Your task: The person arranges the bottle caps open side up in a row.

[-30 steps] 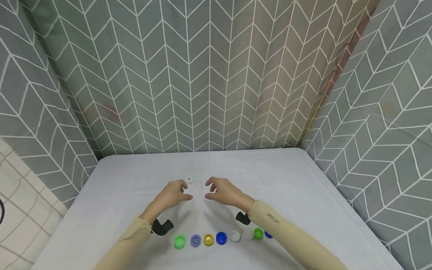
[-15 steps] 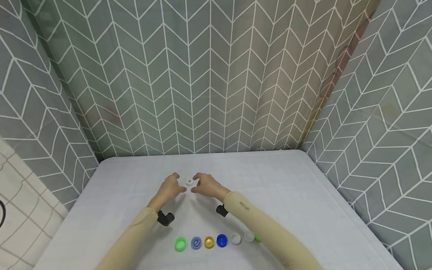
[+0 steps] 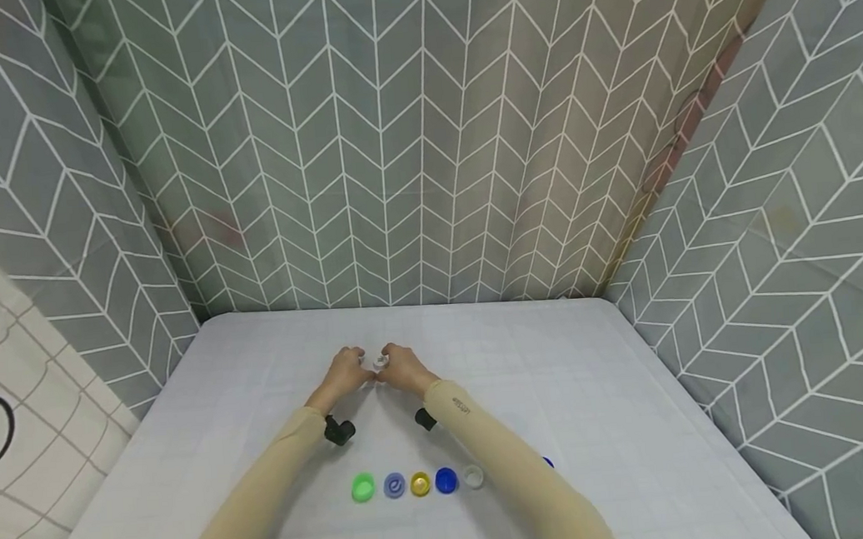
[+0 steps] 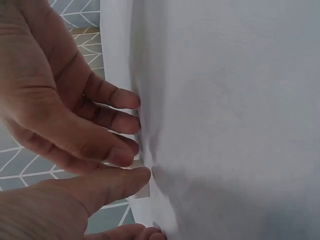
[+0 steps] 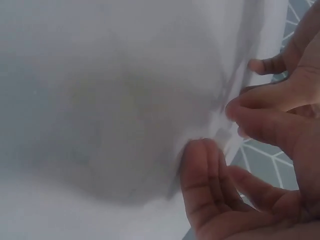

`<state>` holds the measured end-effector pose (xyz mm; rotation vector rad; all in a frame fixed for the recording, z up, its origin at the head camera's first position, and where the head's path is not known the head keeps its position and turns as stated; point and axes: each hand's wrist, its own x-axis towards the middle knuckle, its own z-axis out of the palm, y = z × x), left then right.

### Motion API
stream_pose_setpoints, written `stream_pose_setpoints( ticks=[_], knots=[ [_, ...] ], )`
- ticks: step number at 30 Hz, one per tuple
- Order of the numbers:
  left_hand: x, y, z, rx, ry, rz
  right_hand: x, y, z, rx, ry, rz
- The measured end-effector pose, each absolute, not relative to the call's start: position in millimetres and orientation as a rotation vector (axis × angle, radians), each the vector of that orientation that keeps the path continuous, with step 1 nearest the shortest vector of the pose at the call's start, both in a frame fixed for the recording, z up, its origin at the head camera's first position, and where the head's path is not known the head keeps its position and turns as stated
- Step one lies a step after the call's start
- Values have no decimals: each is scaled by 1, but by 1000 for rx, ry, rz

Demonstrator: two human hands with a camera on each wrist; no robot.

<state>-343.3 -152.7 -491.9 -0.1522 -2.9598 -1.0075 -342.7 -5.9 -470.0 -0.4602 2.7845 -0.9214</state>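
In the head view my left hand (image 3: 344,371) and right hand (image 3: 404,369) meet over the upper part of the table, thumb tips close together or touching. A small white round piece (image 3: 381,361) sits between them, partly covered, beside my right fingertips. The right wrist view shows a pale bit of this piece (image 5: 223,135) between my right thumb and fingers, which appear to pinch it. My left fingers are bent around its other side; whether they hold anything is hidden. Black wrist cameras hang under both wrists.
Nearer me runs a row of round caps: a green cap (image 3: 362,487), a light-blue cap (image 3: 395,485), a yellow cap (image 3: 420,484), a blue cap (image 3: 446,480) and a clear-white cap (image 3: 473,477). My right sleeve (image 3: 521,472) covers the row's right part. Patterned curtains (image 3: 395,180) surround the white-covered table (image 3: 543,353).
Both hands have moved forward and inward to the white piece, the right hand travelling farther left. The gap between them has closed. My right sleeve now covers more caps.
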Motion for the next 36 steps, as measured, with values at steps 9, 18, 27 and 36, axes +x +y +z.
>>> stream_pose_setpoints(
  ticks=[9,18,27,36],
  knots=[
    [-345,-149,-499,-186,-2948,-1035,-350,-2,-477,-376,2778,-929],
    [-345,-150,-504,-201,-2912,-1091,-348,-4,-475,-430,2811,-902],
    [-346,-151,-504,-220,-2875,-1105,-350,-5,-478,-401,2816,-946],
    [-342,-152,-502,-271,-2855,-1136,-351,-5,-478,-413,2832,-957]
  ],
)
